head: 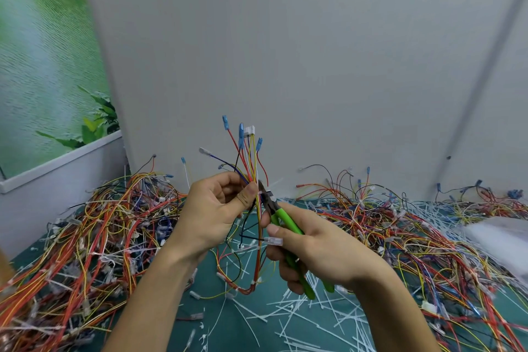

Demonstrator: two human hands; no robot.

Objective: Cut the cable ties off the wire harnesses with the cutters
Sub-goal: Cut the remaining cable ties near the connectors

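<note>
Head view, the only one. Left hand (217, 208) pinches one wire harness (251, 157) between thumb and curled fingers, held up over the green mat (257, 306). The bundle's long axis is near vertical: blue terminals and a white plug fan out on top, and the rest hangs in a loop below. Right hand (314, 251) has its fingers wrapped round the green handles of the cutters (281, 218), nose pointing up-left. The cable tie (275, 182) sits on the bundle just right of the left thumb, its tail sticking out up-right. The cutter nose is touching that spot, coming in across the bundle axis from the right, so the right hand does the cut and the left only steadies. Can't tell if the blades are already on the strap. Count: two hands, one cutters, one harness in hand, one tie at the nose, possibly more white ties lower down. Two harness heaps, left pile (85, 223) and right pile (428, 237). Loose cut ties (314, 308) are too many to count.
</note>
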